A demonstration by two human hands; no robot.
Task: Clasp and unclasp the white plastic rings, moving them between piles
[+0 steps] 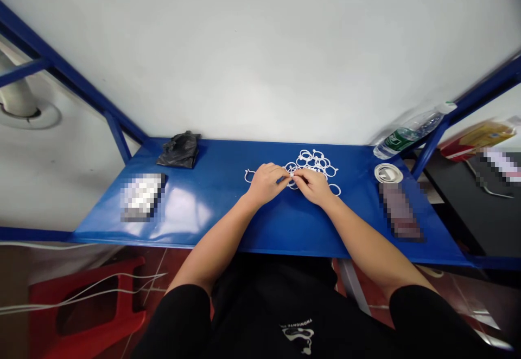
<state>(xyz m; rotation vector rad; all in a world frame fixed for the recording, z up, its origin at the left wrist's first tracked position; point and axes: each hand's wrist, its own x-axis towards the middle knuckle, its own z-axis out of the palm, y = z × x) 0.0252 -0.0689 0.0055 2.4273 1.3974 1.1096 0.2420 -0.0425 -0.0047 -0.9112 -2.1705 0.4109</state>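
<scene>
My left hand (266, 181) and my right hand (312, 184) meet over the middle of a blue table (228, 212). Both pinch a small white plastic ring (291, 174) between their fingertips. Just behind the hands lies a heap of several white rings (315, 162). One more ring (249, 175) lies left of my left hand, and another ring (335, 190) lies right of my right hand.
A crumpled black bag (179, 149) lies at the back left. A plastic water bottle (407, 134) lies at the back right beside a coiled white cable (388, 173). Blue frame bars rise at both sides. A red stool (87, 305) stands below left.
</scene>
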